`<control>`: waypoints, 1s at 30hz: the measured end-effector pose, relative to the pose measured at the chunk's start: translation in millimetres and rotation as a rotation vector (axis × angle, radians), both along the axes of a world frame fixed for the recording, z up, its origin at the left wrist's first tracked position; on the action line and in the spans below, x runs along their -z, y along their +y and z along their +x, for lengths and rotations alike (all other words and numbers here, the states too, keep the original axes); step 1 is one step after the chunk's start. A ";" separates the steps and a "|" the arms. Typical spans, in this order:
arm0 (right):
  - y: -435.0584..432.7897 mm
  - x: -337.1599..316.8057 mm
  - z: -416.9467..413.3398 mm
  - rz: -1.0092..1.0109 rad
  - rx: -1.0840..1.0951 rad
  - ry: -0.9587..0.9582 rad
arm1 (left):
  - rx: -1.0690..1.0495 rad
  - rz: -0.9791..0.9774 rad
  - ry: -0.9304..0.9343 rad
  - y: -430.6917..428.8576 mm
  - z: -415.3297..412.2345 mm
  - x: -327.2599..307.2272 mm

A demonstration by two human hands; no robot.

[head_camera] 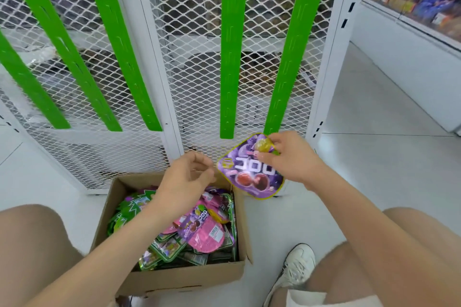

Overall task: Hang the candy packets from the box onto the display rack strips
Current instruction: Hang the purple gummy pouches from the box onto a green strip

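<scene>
Purple candy packet [250,172], white lettering upside down, pinched by right hand [289,157].

A purple, yellow-edged foil candy packet [250,172] in the right hand [289,157]; bright green plastic display strips [228,57] above; pink, purple and green packets [199,229] below the left hand [185,177].

A white tiled floor [379,164] was seen throughout. At the upper right, a white shelving unit [399,65] was stocked with blurred, colourful packaged goods [429,6]. A white laced sneaker [298,266] was planted on the floor near the bottom edge.
</scene>
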State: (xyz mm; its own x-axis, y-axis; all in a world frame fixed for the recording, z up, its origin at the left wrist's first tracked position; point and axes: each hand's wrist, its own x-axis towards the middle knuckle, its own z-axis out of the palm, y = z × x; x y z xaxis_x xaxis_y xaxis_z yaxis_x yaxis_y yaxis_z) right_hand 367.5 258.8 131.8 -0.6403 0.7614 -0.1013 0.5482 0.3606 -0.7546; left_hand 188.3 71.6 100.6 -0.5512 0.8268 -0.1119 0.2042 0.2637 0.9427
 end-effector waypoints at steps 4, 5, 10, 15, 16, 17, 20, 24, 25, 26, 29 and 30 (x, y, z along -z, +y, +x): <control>44.6 -18.2 13.8 0.238 0.083 -0.288 | 0.073 -0.022 0.358 5.7 1.2 -8.7; 56.3 -20.0 14.2 0.233 0.093 -0.285 | 0.106 -0.001 0.410 10.2 1.7 -11.9; 87.2 -15.8 12.4 0.272 0.045 -0.176 | 0.285 0.100 0.649 64.9 5.3 -36.1; 98.1 -5.4 12.7 0.247 0.067 -0.061 | 0.309 0.058 0.486 136.2 16.8 -39.8; 100.3 -5.4 13.0 0.230 0.058 -0.036 | 0.292 0.050 0.451 145.5 18.0 -37.1; 102.2 -5.0 13.5 0.203 0.034 -0.008 | 0.276 0.057 0.426 152.9 19.0 -34.0; 101.6 -5.5 14.1 0.120 -0.083 0.024 | 0.285 0.070 0.334 163.4 21.5 -28.0; 96.2 -5.6 13.3 0.134 -0.197 -0.043 | 0.297 0.084 0.346 162.4 22.4 -13.6; 94.0 -6.3 13.3 0.136 -0.205 -0.065 | 0.275 0.097 0.360 159.9 22.4 -9.6; 91.2 -7.2 13.3 0.144 -0.203 -0.090 | 0.246 0.112 0.360 157.2 22.7 -7.5; 82.9 -8.1 15.3 0.185 -0.178 -0.137 | 0.227 0.126 0.246 147.7 21.8 -2.4; 80.3 -7.1 16.7 0.169 -0.180 -0.132 | 0.246 0.129 0.192 142.8 22.8 -2.8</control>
